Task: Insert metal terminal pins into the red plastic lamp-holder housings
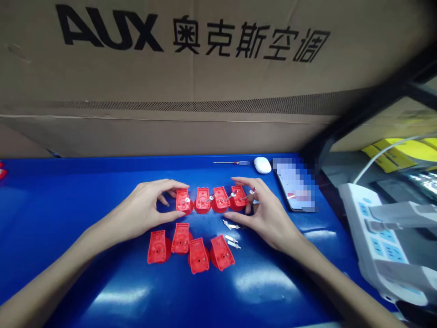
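Several red plastic parts stand side by side in a back row, with thin metal pins and small white tips rising from them. My left hand [150, 205] holds the leftmost red plastic part [183, 199] between its fingers at the top and thumb at the bottom. At the other end, my right hand [264, 209] curls around the rightmost red plastic part [238, 197], thumb below it. Closer to me lie several more red plastic parts [198, 256] without pins, loosely spread. Small white pieces [232, 244] lie beside them, left of my right wrist.
On the blue table [112, 273], a screwdriver [235, 162], a white earbud case [262, 165] and a phone [296, 187] lie at the back. A power strip [378, 241] with plugs sits at right. A large cardboard box [170, 82] forms the back wall.
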Available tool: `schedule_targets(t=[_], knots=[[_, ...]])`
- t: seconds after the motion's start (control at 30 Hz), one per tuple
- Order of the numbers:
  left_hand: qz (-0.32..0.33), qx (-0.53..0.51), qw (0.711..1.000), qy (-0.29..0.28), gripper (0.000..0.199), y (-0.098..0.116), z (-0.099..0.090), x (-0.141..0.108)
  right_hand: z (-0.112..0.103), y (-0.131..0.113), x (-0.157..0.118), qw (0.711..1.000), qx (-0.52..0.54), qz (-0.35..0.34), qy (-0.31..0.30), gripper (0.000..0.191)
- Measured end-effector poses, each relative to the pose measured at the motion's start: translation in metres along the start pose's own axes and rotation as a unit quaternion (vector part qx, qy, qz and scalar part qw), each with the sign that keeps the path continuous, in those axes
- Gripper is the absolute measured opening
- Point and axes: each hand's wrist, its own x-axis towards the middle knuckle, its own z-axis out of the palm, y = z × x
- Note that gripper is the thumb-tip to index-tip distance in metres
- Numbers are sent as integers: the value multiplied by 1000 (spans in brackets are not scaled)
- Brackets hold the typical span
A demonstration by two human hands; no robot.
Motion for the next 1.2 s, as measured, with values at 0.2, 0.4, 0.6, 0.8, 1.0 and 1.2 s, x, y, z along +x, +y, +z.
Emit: schedule_targets(t=[0.2,0.4,0.6,0.8,1.0,1.2], knots=[[40,12,999,11,72,8,8,10,1,-1,8,999,-8,-49,-8,58],[71,-39,997,17,69,10,19,31,0,4,17,997,29,-61,-44,53],[75,-84,994,12,57,11,22,34,-6,5,26,992,32,-90,-79,51],[56,-68,996,15,61,8,19,40,-6,7,39,992,41,-102,-69,50],[52,-53,997,33,65,-2,11,55,-2,12,58,991,39,-111,-59,53],[53,-42,997,37,74,-4,7,54,-1,14,60,991,51,-103,-64,56]])
